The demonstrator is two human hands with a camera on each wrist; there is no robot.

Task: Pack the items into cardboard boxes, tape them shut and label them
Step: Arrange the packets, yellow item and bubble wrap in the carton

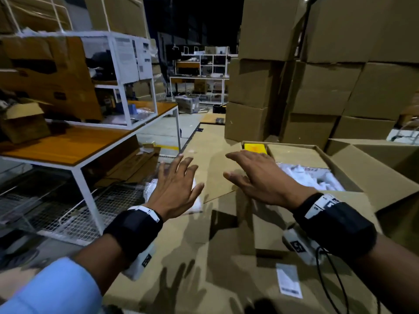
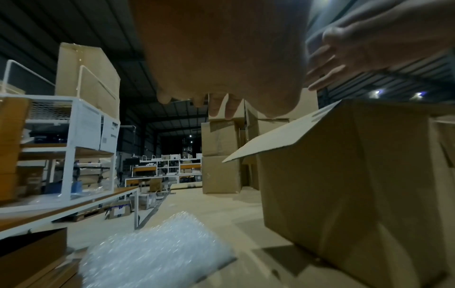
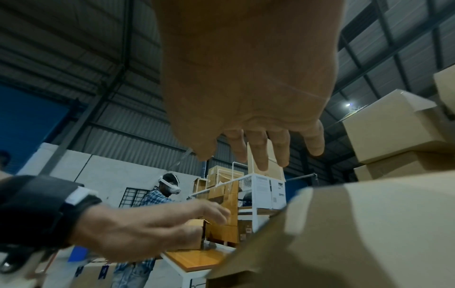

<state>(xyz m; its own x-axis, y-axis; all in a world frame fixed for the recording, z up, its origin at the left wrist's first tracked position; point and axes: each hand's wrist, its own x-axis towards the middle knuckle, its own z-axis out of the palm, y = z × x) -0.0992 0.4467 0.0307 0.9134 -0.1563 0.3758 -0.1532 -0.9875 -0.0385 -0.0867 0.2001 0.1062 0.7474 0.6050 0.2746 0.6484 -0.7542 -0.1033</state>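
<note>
Two hands hovering, holding nothing: left hand (image 1: 175,186) with fingers spread above the bubble wrap (image 2: 152,255) lying on flattened cardboard; right hand (image 1: 260,177) flat, fingers extended, reaching over the near flap (image 1: 217,168) of the open cardboard box (image 1: 353,177). Box is sitting just right of the wrap, holding white packets (image 1: 310,177) and a yellow item (image 1: 255,148) at its far corner. Step judged: packing is nearing its end, flaps are standing open, no tape or label in sight. Next move is calling for padding laid in or flaps folded down.
</note>
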